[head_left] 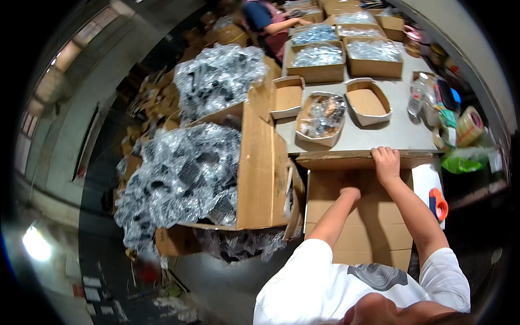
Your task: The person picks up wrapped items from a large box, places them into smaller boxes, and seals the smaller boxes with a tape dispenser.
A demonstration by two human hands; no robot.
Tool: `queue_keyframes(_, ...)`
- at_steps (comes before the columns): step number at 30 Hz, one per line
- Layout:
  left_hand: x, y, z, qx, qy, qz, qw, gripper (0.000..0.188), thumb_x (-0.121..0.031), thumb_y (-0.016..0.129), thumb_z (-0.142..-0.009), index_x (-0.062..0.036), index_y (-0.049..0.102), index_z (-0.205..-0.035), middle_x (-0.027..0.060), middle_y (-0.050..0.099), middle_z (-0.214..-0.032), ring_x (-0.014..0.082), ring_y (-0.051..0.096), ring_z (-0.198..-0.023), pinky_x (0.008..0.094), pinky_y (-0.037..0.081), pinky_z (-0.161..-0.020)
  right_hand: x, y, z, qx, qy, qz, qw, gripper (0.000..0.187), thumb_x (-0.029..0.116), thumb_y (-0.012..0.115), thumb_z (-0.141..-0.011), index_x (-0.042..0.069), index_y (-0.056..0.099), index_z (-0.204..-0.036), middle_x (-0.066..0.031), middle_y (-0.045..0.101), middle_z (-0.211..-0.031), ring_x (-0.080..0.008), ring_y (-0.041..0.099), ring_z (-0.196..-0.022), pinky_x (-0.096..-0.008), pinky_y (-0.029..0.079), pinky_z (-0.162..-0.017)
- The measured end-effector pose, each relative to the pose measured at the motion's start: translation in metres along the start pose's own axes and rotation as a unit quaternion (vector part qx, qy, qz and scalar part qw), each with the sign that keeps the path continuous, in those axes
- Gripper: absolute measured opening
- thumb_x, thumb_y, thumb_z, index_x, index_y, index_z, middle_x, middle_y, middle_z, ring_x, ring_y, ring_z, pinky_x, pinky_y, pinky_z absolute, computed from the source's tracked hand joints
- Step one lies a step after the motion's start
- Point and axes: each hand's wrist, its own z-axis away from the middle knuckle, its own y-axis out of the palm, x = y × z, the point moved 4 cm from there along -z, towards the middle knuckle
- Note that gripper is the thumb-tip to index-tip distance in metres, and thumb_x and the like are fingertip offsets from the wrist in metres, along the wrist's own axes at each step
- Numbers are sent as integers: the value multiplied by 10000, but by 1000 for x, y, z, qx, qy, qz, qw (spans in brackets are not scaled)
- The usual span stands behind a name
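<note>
Flat carton [355,216] lying near, just before the grey table [401,130], right hand [387,162] curling fingers over its far flap edge, left hand [351,193] pressing closed on the panel, orange tape dispenser [439,203] sitting right, bagged-parts boxes [216,179] standing left.

Your hands rest on a plain brown cardboard box [357,216]. Right of that box lies an orange tape dispenser [440,203], beyond it a bright green bag [463,161]; left of it, silvery bags with black parts [179,179].
</note>
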Motion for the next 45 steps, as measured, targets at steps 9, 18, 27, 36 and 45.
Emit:
queue_keyframes(9, 26, -190, 259, -392, 243, 243, 854, 449, -246, 632, -820, -26, 548, -1202, 159, 564, -1213, 305, 522, -1142, 395, 401, -973, -57, 45, -25, 126, 25, 15, 992, 542, 99, 546, -800, 147, 442, -1329, -18, 581, -1058, -166, 540, -1025, -398, 357, -931)
queue_keyframes(18, 335, -246, 333, -578, -350, -25, 737, 357, -182, 707, -729, -27, 613, -1037, 210, 463, -1283, 393, 526, -1070, 432, 416, -916, -27, -9, -6, 124, 76, -137, 980, 759, 117, 727, -692, 118, 363, -1358, -119, 379, -1334, -298, 329, -1268, -484, 256, -1045)
queue_keyframes(27, 157, -220, 348, -632, 54, 64, 771, 132, -84, 641, -760, 22, 569, -789, 143, 603, -984, 320, 577, -893, 412, 445, -791, 73, -72, -36, 214, 54, -610, 761, 341, 178, 679, -783, 47, 566, -1077, -79, 533, -1067, -214, 545, -992, -310, 447, -832)
queue_keyframes(36, 75, -194, 350, -338, 448, 67, 825, 399, -260, 733, -686, -45, 581, -986, 134, 498, -1204, 322, 492, -1112, 409, 438, -903, 172, -95, -59, 317, 176, -918, 159, 571, 227, 717, -706, 24, 498, -1193, -98, 616, -1001, -200, 612, -917, -338, 509, -834)
queue_keyframes(45, 312, -243, 288, -362, -209, -131, 899, 466, -393, 673, -763, -136, 577, -1140, 104, 623, -1098, 287, 588, -1016, 488, 404, -872, 24, 122, 106, 367, 474, -583, 548, 225, 53, 590, -817, 8, 536, -1031, -83, 605, -908, -173, 603, -796, -344, 506, -668)
